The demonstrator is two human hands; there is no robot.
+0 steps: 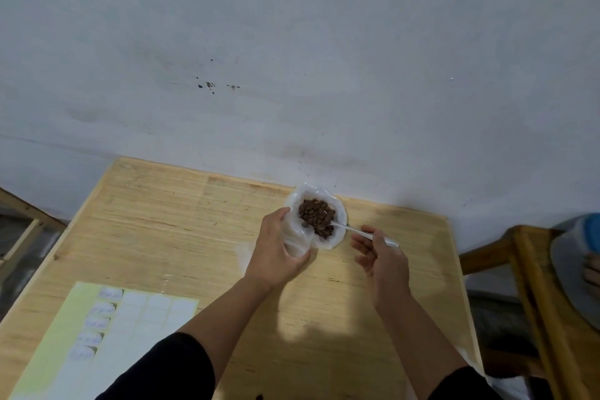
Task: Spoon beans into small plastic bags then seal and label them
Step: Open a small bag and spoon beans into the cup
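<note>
A clear plastic bag [337, 234] with its mouth rolled open holds a heap of brown beans [316, 216] near the table's far edge. My left hand [276, 253] grips a small crumpled plastic bag [297, 239] right beside the big bag's left side. My right hand [381, 258] pinches the handle of a thin metal spoon [357, 230], whose bowl end dips into the beans. A sheet of white sticker labels [130, 328] on yellow-green backing lies at the near left; several of its left-column labels carry writing.
The wooden table [181, 221] stands against a grey wall [292, 58]. A wooden chair [532, 286] with a grey and blue object [581, 256] on it stands at the right. A wooden frame [19, 230] is at the left.
</note>
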